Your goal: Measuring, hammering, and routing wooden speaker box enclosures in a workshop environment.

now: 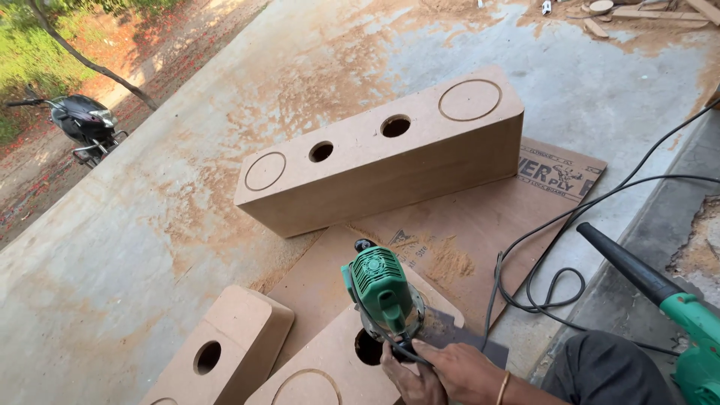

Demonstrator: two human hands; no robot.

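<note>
Gripping the green router (384,294) at its base w/ both hands, left hand (409,382) and right hand (459,369) clamped on it, we'd keep it flat on the panel (330,360) by the hole (367,349), cord (540,285) clear.

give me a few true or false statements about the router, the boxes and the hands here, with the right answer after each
1. Both hands rest at the base of the green router. True: the left hand and the right hand sit by its base.
2. The long box has four open round holes on top. False: two open holes in the middle, and a scored circle near each end.
3. The router stands on a board with a round hole beside it. True.
4. A bicycle is parked at upper left. False: it is a black scooter.
5. The green blower is held in the right hand. False: no hand touches it at the right edge.
</note>
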